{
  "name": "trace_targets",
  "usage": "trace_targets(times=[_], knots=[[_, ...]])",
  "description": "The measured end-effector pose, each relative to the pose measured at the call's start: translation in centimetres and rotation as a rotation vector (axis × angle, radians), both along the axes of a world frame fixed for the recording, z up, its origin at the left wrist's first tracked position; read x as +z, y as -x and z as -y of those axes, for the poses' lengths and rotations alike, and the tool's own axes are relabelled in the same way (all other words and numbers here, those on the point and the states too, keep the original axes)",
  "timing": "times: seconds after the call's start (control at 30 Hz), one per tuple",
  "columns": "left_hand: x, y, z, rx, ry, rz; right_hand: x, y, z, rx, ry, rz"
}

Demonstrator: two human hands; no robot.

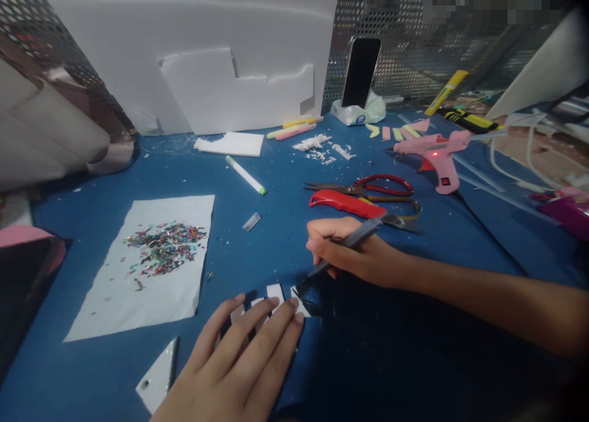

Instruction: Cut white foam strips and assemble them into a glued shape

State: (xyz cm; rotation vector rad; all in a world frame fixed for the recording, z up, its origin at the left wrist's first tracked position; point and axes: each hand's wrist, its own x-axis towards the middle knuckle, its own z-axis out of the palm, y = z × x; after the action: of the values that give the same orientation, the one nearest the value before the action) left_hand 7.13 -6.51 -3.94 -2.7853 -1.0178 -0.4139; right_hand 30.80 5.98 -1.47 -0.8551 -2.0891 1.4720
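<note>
My right hand [352,250] is closed in a writing grip around a dark grey pen [361,233]. The pen slants down to the left, its tip at a small white foam piece [299,302] that has a dark area beside it. My left hand [243,360] lies flat with fingers stretched out, fingertips resting on that piece and on a row of small white foam strips [275,292]. Its fingers partly hide the strips. Left of this hand lies a white triangular piece [159,376] with a small hole.
White paper [184,305] bears a pile of colourful bits [168,247]. Beyond my right hand lie a red-handled cutter [345,203] and scissors [386,183]. A pink glue gun [435,152] has its light on. A phone [362,72] stands at the back near white foam boards [248,97].
</note>
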Motion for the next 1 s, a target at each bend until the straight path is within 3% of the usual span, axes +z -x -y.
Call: trace_targets(times=[1.0], knots=[[-0.17, 0.03, -0.1, -0.005, 0.007, 0.005, 0.1, 0.08, -0.04, 0.045, 0.06, -0.031]])
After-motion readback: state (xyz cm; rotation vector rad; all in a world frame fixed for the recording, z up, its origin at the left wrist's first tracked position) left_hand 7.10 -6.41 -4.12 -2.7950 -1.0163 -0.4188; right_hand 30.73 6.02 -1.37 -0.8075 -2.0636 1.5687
